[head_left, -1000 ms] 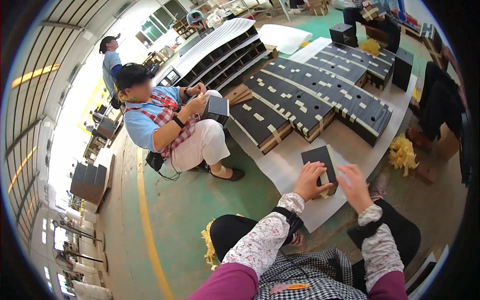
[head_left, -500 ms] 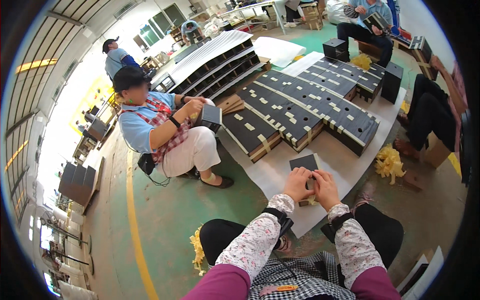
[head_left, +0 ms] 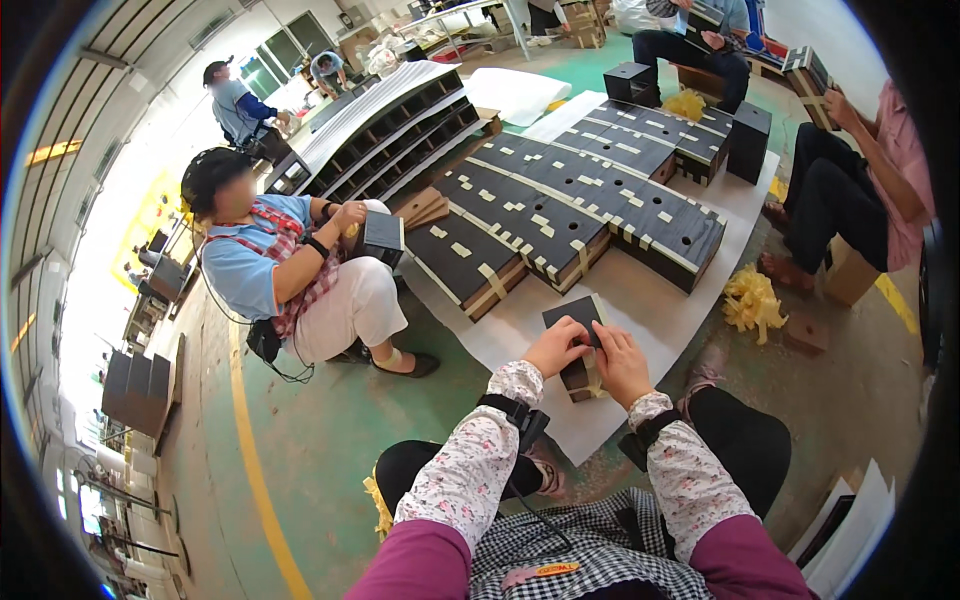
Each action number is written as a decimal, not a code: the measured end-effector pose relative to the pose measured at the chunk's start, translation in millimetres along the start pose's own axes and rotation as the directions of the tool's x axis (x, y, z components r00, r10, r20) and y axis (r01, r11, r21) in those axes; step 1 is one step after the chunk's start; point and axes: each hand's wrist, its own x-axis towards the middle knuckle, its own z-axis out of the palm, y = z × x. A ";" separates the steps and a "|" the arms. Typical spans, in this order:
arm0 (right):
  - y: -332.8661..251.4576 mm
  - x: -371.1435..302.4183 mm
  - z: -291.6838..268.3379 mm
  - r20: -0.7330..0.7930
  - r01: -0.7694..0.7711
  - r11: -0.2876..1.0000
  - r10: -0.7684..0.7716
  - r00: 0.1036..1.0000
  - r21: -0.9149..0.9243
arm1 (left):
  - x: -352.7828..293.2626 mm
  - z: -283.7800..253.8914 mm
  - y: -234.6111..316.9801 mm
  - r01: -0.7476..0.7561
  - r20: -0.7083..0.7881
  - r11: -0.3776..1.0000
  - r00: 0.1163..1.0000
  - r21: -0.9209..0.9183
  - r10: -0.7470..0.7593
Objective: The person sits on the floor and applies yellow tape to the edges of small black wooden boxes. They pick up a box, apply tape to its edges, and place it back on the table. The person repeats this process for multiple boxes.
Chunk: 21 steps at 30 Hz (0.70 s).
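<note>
A small black wooden box rests on the white sheet in front of me, a strip of pale tape along its right edge. My left hand lies over its left side, fingers curled closed against it, the tips near the middle. From the right, my right hand grips the box's right side, fingers bent and pressed to the taped edge. The two hands' fingertips almost meet. More yellowish tape shows low on the box's near end, below my fingers. Whether a loose bit of tape lies between the fingertips is hidden.
Rows of black boxes with pale tape and round holes stand on the white sheet. A seated co-worker at left holds a black box. Crumpled yellow tape and a brown block lie at right.
My view has shifted, so the scene sits further left. My hands have parted slightly and moved further up the box, baring its near end. The co-worker at left still holds a box.
</note>
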 end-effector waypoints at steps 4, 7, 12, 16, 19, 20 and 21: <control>-1.5 -1.3 0.7 -0.005 0.006 1.000 -0.006 1.000 -0.021 | 4.2 6.9 7.2 0.034 -0.035 0.989 0.999 0.142 -0.029; -3.0 -4.4 -3.4 0.063 0.032 0.997 -0.027 0.998 -0.069 | 0.0 11.9 11.6 0.121 -0.021 0.963 0.993 0.241 -0.119; 7.7 -2.8 -11.1 0.174 0.063 0.998 -0.058 0.983 -0.021 | -30.7 12.8 16.5 0.111 0.055 0.991 0.992 0.081 -0.115; 16.7 -3.6 -22.0 0.270 0.071 0.997 -0.068 0.961 0.001 | -64.1 20.0 47.3 0.125 0.165 0.992 0.979 -0.008 -0.122; 21.0 -7.0 -22.7 0.235 0.134 0.991 -0.123 0.964 -0.030 | -88.4 38.6 62.2 0.135 0.364 0.991 0.923 -0.007 -0.123; 24.1 -9.2 -22.7 0.206 0.152 0.987 -0.138 0.969 -0.052 | -101.0 48.3 64.3 0.123 0.434 0.992 0.895 -0.010 -0.107; 27.9 -7.3 -23.2 0.168 0.050 0.992 -0.069 0.983 0.113 | -112.5 55.6 65.2 0.070 0.450 0.997 0.891 -0.027 -0.050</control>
